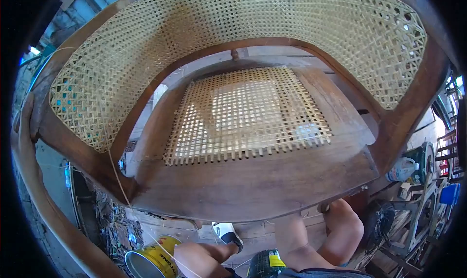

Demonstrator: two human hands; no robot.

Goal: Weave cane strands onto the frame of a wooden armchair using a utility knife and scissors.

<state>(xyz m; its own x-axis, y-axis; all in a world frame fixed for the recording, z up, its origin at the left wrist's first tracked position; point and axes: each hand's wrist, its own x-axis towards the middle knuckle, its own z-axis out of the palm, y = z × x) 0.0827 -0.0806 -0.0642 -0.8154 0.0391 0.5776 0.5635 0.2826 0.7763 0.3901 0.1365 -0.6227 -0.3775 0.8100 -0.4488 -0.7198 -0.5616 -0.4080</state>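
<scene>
Landmark: the wooden seat frame (253,185) of the chair, tipped toward you; every place below is given from it.
Cane seat panel (248,115): set inside the frame, an open square weave. Its front row of loops sits just behind the broad front rail.
Cane back (233,15): arches above and behind the frame in a finer, denser weave.
Loose strand (119,178): a thin pale cane that crosses the frame's left front corner and drops past it toward your lap.
Right hand: your right forearm (343,229) rises to the underside of the frame's right front corner. The hand itself is hidden beneath the rail, so I cannot tell whether it is closed on anything.
Left hand: not visible anywhere around the frame, so there is nothing to say about its grip.
Below the frame: a yellow tin (153,261) stands open at the lower left, and a white shoe (227,234) shows under the front rail.
Right of the frame: a plastic bottle (403,168) and workshop clutter.
Handling advice: in my judgement, you should keep the strand flat and untwisted where it rubs the corner. Draw it with steady, gentle tension so it does not kink or snag on the rail edge. Since you are working blind under the rail, feel for each hole before you pull.
</scene>
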